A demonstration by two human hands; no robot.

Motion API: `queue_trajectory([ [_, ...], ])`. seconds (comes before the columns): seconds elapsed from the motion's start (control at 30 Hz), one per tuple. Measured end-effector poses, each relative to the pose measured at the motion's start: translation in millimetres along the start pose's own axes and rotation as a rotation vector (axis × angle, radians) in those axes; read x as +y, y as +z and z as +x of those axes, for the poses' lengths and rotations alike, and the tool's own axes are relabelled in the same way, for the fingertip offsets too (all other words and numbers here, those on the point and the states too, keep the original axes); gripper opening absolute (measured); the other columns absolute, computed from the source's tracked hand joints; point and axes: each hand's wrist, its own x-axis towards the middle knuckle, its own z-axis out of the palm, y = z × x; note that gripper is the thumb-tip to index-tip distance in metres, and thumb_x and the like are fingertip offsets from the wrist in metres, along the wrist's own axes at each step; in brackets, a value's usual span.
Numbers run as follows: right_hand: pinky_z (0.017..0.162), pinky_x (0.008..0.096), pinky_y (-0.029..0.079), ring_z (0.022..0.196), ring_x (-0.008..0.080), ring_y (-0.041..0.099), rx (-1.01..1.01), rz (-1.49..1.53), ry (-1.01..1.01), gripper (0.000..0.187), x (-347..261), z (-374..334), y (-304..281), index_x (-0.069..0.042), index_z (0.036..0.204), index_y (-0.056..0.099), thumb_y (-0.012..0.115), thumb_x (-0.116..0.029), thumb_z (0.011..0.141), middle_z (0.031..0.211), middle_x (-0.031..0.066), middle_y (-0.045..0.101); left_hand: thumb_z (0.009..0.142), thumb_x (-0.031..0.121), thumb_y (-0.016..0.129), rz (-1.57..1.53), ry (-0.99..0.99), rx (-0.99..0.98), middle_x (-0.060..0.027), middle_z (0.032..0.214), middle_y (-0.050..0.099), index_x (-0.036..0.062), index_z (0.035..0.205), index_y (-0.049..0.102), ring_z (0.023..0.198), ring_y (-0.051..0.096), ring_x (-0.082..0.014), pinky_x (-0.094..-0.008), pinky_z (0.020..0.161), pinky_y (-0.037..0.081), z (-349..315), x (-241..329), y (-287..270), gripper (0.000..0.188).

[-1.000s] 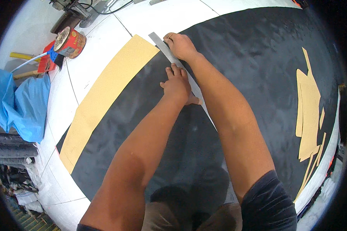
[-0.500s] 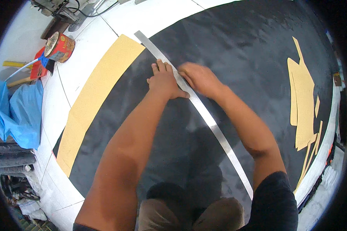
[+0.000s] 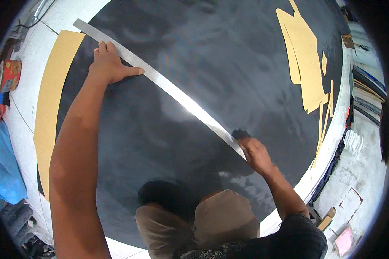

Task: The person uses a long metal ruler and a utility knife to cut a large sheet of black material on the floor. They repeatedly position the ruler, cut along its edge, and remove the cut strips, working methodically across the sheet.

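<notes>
A long metal ruler lies slantwise across a big black sheet spread on the floor. My left hand presses on the ruler near its far end, thumb and fingers spread apart. At the ruler's near end is my right hand, its fingers closed against the edge. Whatever those fingers hold is hidden. A broad tan strip with a slight curve rests along the sheet's left edge, beyond my left forearm.
Several tan pieces and thin offcuts lie on the sheet's right side. At the left, on white tiles, stand a red can and a blue plastic bag. My knees are at the near edge.
My right hand has slid from beside my left hand down along the ruler to its near end. My left hand stays on the ruler. The view has shifted to the right.
</notes>
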Motion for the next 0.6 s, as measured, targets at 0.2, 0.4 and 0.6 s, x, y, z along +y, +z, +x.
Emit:
queue_trajectory([
  [0.2, 0.093, 0.0466, 0.053, 0.106, 0.0348, 0.065, 0.159, 0.03, -0.25, 0.021, -12, 71, 14, -0.007, 0.113, 0.066, 0.063, -0.01, 0.092, 0.114, 0.014, 0.069, 0.055, 0.074, 0.085, -0.025, 0.004, -0.037, -0.0297, 0.163, 0.019, -0.0093, 0.153, 0.023, 0.151, 0.023, -0.0429, -0.0519, 0.118, 0.035, -2, 9, -9, 0.143],
  [0.4, 0.088, 0.048, 0.051, 0.1, 0.04, 0.062, 0.19, 0.15, -0.558, 0.017, -114, 289, 6, -0.002, 0.109, 0.062, 0.058, -0.016, 0.099, 0.105, 0.0191, 0.064, 0.053, 0.073, 0.086, -0.004, -0.042, -0.045, -0.0256, 0.164, 0.018, -0.0052, 0.156, 0.021, 0.154, 0.019, -0.042, -0.0536, 0.112, 0.043, -4, 3, -8, 0.144],
  [0.6, 0.089, 0.0513, 0.051, 0.105, 0.0374, 0.064, 0.394, 0.166, -0.761, 0.024, -197, 457, 3, -0.01, 0.108, 0.067, 0.052, -0.027, 0.1, 0.11, 0.0159, 0.068, 0.056, 0.074, 0.086, 0.004, -0.046, -0.071, -0.0225, 0.166, 0.016, -0.0027, 0.159, 0.017, 0.154, 0.017, -0.0413, -0.0524, 0.114, 0.041, -3, 11, -12, 0.145],
])
